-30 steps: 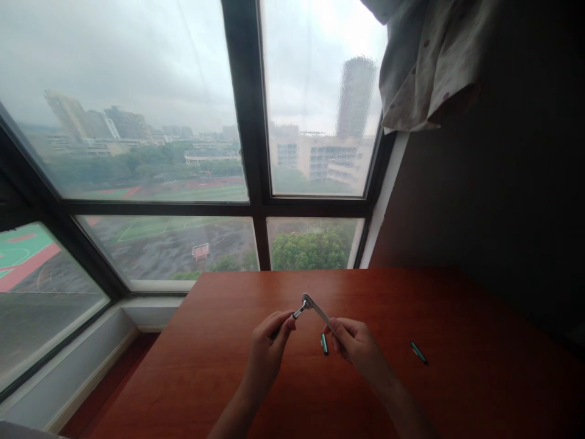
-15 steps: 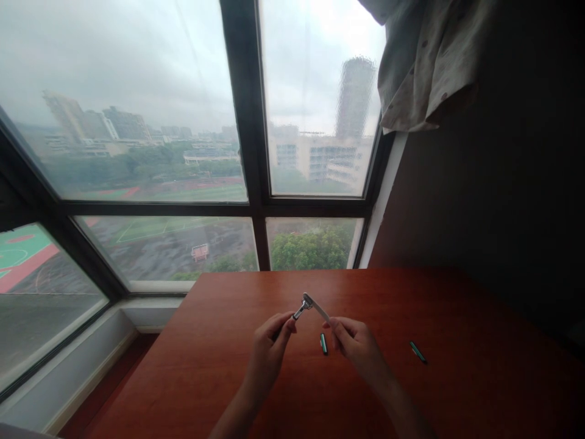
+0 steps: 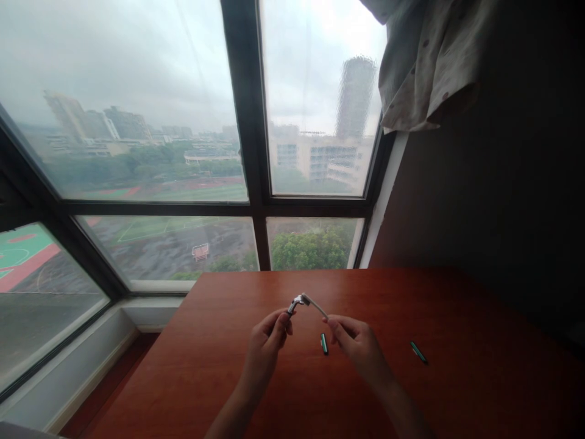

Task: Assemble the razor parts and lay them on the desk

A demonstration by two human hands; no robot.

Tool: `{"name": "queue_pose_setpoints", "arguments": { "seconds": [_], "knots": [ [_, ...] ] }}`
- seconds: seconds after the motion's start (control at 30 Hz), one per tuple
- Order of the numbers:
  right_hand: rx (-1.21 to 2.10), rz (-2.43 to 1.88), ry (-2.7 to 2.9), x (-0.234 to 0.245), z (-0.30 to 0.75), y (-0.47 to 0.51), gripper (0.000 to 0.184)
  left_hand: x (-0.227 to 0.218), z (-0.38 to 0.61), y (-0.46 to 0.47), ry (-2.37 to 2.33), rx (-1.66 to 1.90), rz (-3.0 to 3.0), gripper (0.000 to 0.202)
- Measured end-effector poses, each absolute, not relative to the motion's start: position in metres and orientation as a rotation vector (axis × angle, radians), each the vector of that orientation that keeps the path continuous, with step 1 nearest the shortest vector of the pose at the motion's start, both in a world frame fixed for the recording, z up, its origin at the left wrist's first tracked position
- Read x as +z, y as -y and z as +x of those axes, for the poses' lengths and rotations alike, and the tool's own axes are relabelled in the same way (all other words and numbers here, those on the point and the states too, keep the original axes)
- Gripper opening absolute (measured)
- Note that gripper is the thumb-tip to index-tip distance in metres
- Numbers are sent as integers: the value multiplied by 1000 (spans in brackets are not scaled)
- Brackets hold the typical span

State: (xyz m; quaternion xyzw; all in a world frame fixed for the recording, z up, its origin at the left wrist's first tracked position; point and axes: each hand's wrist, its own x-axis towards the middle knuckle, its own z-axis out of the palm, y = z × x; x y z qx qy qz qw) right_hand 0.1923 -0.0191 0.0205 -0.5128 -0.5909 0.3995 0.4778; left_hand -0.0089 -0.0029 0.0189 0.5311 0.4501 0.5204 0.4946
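Note:
Over a reddish-brown wooden table (image 3: pixel 479 378) I hold a small silver razor (image 3: pixel 299 300) between both hands. My left hand (image 3: pixel 267 338) pinches its short handle. My right hand (image 3: pixel 356 341) pinches the end of the long thin head piece (image 3: pixel 316 306) attached to it. Both hands are closed. A small green cartridge (image 3: pixel 324 343) lies on the table between my hands. A second green cartridge (image 3: pixel 418 352) lies farther right.
A large window with a dark frame (image 3: pixel 249 152) fills the view ahead, looking over buildings and sports fields. A pale curtain (image 3: pixel 425 67) hangs bunched at the upper right. A dark wall (image 3: pixel 503 183) bounds the table on the right.
The razor has shifted slightly left and tilted flatter as my hands adjusted their grip. The cartridges on the table have not moved.

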Motion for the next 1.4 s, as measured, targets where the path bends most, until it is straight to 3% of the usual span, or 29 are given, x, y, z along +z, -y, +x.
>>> {"name": "queue_pose_setpoints", "arguments": {
  "seconds": [0.9,1.27,1.4],
  "knots": [
    [734,-1221,1518,10,188,15,39,25,-2,5,-853,1136,835,44],
    [511,-1415,1448,12,216,4,45,19,-3,0,-816,1129,812,41],
    [447,-1559,1381,9,254,0,40,15,0,-2,-796,1112,867,39]
  ]
}}
